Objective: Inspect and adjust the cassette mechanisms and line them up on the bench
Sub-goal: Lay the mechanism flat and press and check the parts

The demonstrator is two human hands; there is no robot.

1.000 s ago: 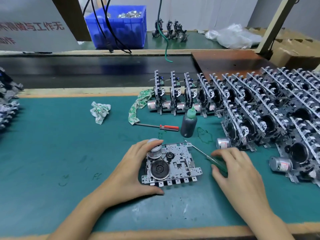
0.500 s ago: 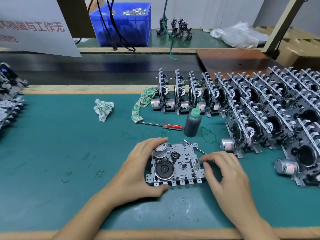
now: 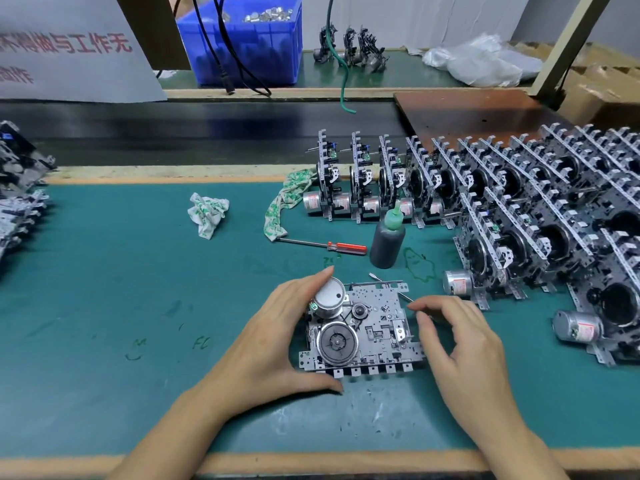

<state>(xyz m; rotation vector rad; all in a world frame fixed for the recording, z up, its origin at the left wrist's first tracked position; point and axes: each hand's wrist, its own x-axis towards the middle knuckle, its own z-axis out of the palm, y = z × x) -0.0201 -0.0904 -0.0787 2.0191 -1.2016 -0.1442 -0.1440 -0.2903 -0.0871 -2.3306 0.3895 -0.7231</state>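
Left hand (image 3: 277, 337) grips cassette mechanism (image 3: 363, 330) flat on tabletop (image 3: 104, 306); right hand (image 3: 460, 344) pinches thin tool (image 3: 388, 285).

We are at a work table in a small factory.

In front of us lies a green mat (image 3: 104, 289) with pen marks on it. On the right, many metal cassette mechanisms (image 3: 519, 209) stand on edge in rows. A red screwdriver (image 3: 325, 244) and a dark bottle (image 3: 388, 240) with a green tip lie near them. Far behind we see a long black belt (image 3: 190, 133) and a blue box (image 3: 249, 46) full of small metal parts. A sign (image 3: 69, 53) with red writing hangs at the far left.
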